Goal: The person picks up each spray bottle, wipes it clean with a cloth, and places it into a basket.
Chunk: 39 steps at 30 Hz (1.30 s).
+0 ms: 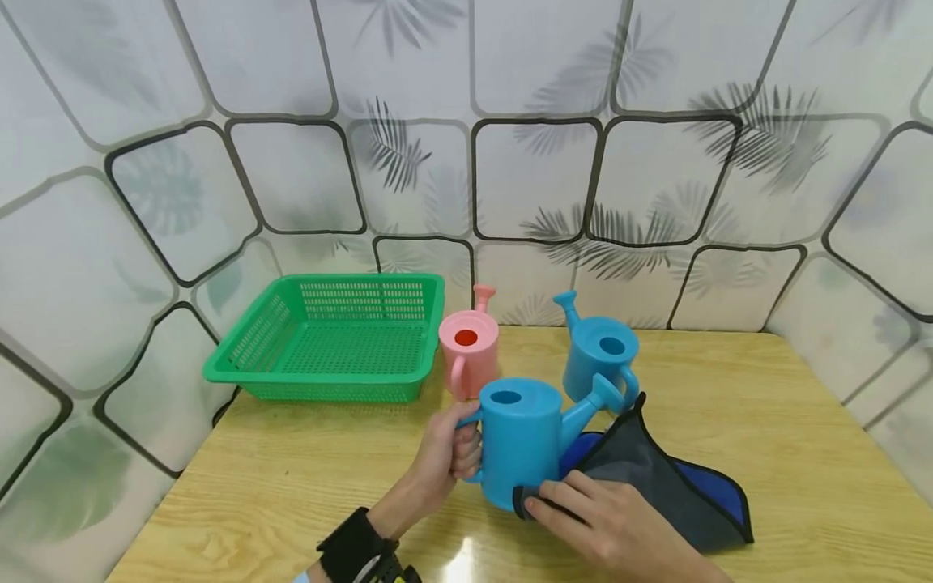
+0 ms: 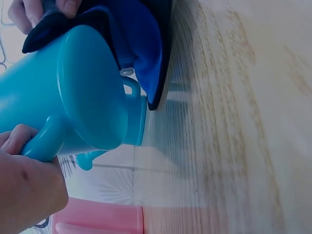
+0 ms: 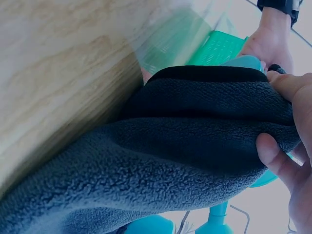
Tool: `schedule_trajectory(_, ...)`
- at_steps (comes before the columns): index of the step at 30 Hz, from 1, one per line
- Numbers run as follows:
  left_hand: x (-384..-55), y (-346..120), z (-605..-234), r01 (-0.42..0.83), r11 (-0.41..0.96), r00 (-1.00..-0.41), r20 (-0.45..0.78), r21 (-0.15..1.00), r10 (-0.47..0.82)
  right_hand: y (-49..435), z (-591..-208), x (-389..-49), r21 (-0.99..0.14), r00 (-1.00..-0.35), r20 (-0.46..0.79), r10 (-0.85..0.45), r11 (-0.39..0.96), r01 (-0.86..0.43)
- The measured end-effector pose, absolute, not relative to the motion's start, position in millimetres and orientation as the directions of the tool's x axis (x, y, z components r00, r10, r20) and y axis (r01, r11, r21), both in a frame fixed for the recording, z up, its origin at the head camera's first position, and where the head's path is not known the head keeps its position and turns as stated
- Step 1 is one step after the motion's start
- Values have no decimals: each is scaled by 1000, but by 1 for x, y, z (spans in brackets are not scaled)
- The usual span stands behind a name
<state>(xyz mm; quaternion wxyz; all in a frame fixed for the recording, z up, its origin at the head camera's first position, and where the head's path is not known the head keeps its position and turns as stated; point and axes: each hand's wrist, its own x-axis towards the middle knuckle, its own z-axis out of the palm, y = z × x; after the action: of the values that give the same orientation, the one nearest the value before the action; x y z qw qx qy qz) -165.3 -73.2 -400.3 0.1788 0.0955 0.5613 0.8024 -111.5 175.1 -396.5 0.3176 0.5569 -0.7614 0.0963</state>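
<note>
LH (image 1: 446, 453): blue can (image 1: 521, 445), gap to tbl (image 1: 291, 478) | RH (image 1: 601, 518): cloth (image 1: 649, 460) @ btm edge

1. chunky black band (image 1: 353, 544) just behind the left hand's (image 1: 443, 452) grip
2. dark gadget (image 1: 389, 568) right beside that, kinda yellow-accented
3. little bit of light blue sleeve (image 1: 302, 577) farther back from the grip

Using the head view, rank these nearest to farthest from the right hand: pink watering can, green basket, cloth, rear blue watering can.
From the right hand:
1. Cloth, in its grip.
2. Rear blue watering can, ahead.
3. Pink watering can, ahead and left.
4. Green basket, farthest left.
</note>
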Motion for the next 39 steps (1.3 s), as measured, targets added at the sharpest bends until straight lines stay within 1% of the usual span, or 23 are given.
schedule_trajectory(5,-166,-73,-400,-181,-296,-918,-52,938,394,176,-392,-112,192,-213,629,-747,415,-889)
schedule_trajectory(9,-166,-73,-402,-186,-289,-914,-57,939,401,174,-385,-115,191,-231,687,-688,479,-857)
schedule_trajectory(12,-166,-71,-403,-197,-290,-909,-64,937,411,173,-379,-120,193,-225,739,-635,519,-833)
schedule_trajectory(17,-164,-69,-406,-209,-289,-903,-70,934,425,175,-370,-125,162,-218,809,-546,563,-810)
schedule_trajectory(21,-163,-69,-408,-210,-284,-897,-69,936,437,175,-367,-126,130,-241,830,-503,594,-794)
schedule_trajectory(25,-162,-70,-409,-212,-272,-900,-79,939,428,175,-367,-127,130,-250,826,-505,603,-787)
schedule_trajectory(33,-161,-70,-408,-232,-271,-903,-103,934,418,171,-373,-125,169,-204,811,-549,552,-817)
schedule_trajectory(39,-162,-72,-406,-234,-264,-909,-114,936,402,170,-380,-122,194,-195,769,-608,514,-836)
